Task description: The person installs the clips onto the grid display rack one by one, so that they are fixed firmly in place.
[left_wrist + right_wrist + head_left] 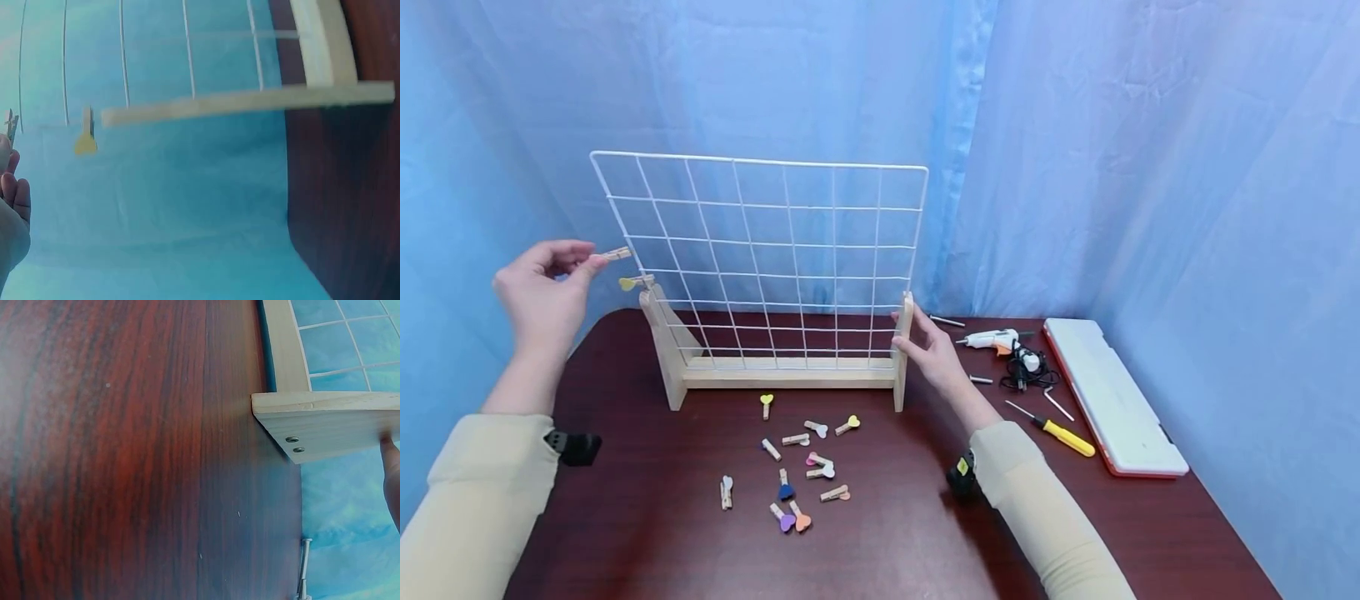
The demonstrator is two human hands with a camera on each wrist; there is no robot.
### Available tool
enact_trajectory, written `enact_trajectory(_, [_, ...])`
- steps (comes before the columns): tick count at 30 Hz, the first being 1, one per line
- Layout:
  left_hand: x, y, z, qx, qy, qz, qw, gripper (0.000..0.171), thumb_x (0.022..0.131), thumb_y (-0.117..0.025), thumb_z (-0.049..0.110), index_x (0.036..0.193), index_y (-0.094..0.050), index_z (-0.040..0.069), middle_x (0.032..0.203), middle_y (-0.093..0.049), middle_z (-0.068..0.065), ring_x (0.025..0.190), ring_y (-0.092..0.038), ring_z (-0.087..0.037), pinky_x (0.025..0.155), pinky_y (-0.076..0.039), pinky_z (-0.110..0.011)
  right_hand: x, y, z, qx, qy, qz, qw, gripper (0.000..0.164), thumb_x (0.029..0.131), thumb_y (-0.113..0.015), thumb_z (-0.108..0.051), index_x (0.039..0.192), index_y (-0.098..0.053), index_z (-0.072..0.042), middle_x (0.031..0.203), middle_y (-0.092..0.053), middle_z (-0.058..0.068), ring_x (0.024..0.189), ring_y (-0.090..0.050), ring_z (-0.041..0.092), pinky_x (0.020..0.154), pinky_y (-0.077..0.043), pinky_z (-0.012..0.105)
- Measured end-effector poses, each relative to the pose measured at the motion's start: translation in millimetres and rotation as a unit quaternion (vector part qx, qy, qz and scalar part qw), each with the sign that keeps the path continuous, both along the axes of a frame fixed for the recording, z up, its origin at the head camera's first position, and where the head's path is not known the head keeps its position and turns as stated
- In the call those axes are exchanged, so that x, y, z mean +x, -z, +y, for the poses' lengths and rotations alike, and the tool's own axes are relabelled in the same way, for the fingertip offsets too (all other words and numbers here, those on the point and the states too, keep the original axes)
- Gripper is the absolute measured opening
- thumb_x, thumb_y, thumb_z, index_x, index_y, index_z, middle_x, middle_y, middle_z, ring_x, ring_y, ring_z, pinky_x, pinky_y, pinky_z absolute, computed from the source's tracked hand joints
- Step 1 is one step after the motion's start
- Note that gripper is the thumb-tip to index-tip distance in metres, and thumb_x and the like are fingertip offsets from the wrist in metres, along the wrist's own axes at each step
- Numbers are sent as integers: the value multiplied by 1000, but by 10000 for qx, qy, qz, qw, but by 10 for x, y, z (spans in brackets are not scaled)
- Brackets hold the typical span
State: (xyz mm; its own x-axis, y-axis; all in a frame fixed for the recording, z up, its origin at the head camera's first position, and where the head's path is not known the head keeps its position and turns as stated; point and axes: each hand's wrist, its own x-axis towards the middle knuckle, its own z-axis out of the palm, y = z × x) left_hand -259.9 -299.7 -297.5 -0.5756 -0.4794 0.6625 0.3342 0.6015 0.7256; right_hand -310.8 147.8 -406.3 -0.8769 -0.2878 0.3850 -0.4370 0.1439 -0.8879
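Observation:
A white wire grid [737, 160] stands upright in a wooden base [790, 380]. At its left edge my left hand [546, 287] pinches a small wooden clothespin [617, 253] between thumb and fingers, the pin's tip right at the wire. Just below, a clothespin with a yellow heart [628, 284] is clipped to the same edge; the left wrist view shows this yellow heart [86, 145] too. My right hand [936, 358] grips the right side panel [901, 358] of the stand, thumb in front. Two screw heads [292, 440] show on that panel in the right wrist view.
Several heart clothespins [786, 492] lie scattered on the dark table [662, 550] before the stand. To the right are a glue gun [992, 339] with its black cord, a yellow screwdriver [1069, 437], a hex key [1058, 404], loose bolts [981, 380] and a white case [1112, 400]. Curtains hang behind.

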Motion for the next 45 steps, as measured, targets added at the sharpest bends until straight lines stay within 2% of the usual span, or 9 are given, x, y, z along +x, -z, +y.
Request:
enact_trajectory(5, [-64, -13, -104, -326, -250, -337, 9986, 26, 74, -70, 29, 88, -72, 7, 62, -50, 31, 56, -44, 7, 58, -31, -13, 26, 9, 9, 45, 30, -33, 10000, 63, 85, -59, -11, 139, -29, -25, 126, -52, 10, 117, -45, 21, 90, -41, 28])
enact_trajectory(12, [-148, -21, -161, -616, -106, -944, 9936, 30, 77, -67, 33, 91, -70, 8, 63, -49, 25, 59, -41, 3, 56, -30, -16, 8, 17, -1, 33, 23, 72, 10000, 63, 85, -59, -12, 138, -30, -28, 125, -53, 9, 120, -43, 22, 92, -40, 29])
enact_trajectory(21, [-185, 0, -153, -814, -77, -1076, 9908, 32, 79, -64, 33, 95, -68, 7, 64, -47, 21, 61, -40, 1, 56, -29, -16, -75, 110, 2, -35, -44, 14, 10000, 62, 84, -61, -16, 137, -31, -32, 125, -54, 5, 120, -44, 21, 90, -42, 35])
enact_trajectory(27, [-78, -23, -115, -825, -28, -1163, 9898, 35, 78, -65, 35, 105, -65, 13, 76, -44, 24, 66, -38, 6, 67, -31, -16, -170, 197, 31, 88, -1, 22, 10000, 63, 83, -61, -23, 136, -30, -37, 125, -54, -1, 119, -45, 14, 90, -42, 32])
enact_trajectory(32, [103, 33, 88, -1551, 60, -559, 9863, 35, 73, -73, 22, 104, -65, 9, 83, -48, 13, 71, -36, 7, 69, -29, -15, -80, 96, 15, 46, -70, 4, 10000, 63, 85, -60, -16, 138, -29, -31, 126, -53, 5, 118, -45, 21, 89, -42, 33])
enact_trajectory(34, [189, 143, 203, -1966, 347, -465, 9788, 34, 70, -75, 17, 101, -66, 7, 79, -52, 2, 69, -38, 2, 63, -29, -15, -36, 54, 10, 38, -84, 17, 10000, 64, 85, -59, -13, 138, -29, -29, 126, -52, 8, 118, -45, 24, 88, -43, 32])
enact_trajectory(37, [344, 392, 381, -2537, 1022, -851, 9581, 34, 68, -76, 18, 99, -66, 8, 76, -55, -4, 67, -42, -5, 60, -32, -17, -5, 26, 8, 15, -66, 23, 10000, 63, 85, -59, -11, 139, -29, -27, 125, -53, 10, 118, -45, 26, 88, -43, 30])
enact_trajectory(40, [495, 705, 516, -2866, 1835, -1488, 9285, 38, 68, -76, 23, 101, -64, 10, 79, -58, -1, 67, -47, -9, 59, -37, -21, 0, 14, 11, 25, -41, 45, 10000, 63, 85, -59, -10, 139, -29, -27, 125, -53, 11, 118, -44, 27, 88, -42, 30])
enact_trajectory(45, [720, 1153, 631, -2896, 3151, -2621, 8650, 30, 71, -73, 25, 97, -64, 12, 79, -60, 4, 69, -52, -9, 60, -43, -26, 8, 8, 12, 33, -46, -14, 10000, 63, 85, -59, -12, 139, -29, -26, 126, -52, 10, 120, -43, 25, 91, -40, 38])
